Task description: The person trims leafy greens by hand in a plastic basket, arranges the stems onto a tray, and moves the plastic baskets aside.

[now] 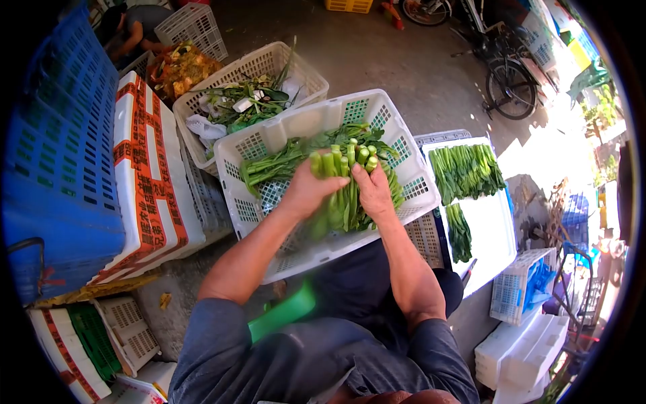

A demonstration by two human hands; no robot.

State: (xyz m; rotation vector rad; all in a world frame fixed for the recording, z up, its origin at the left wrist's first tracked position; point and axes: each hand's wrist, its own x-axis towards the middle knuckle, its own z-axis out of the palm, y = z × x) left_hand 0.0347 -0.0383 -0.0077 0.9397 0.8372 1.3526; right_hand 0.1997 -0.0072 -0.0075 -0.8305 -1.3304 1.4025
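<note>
My left hand (309,192) and my right hand (374,194) grip a bunch of choy sum (345,165) from both sides. Its pale cut stem ends point up and away from me, with the leaves hanging below. Both thumbs press against the stems. The bunch is over a white plastic basket (303,126), where more choy sum (274,165) lies loose. To the right, a white board (496,236) carries a neat row of greens (466,170) and a smaller bunch (459,232) below it.
Behind stands another basket (313,74) of trimmings and plastic. At left are a stacked blue crate (57,135) and a taped white foam box (145,168). White boxes (521,353) sit at lower right. A bicycle (510,87) and a crouching person (138,30) are farther off.
</note>
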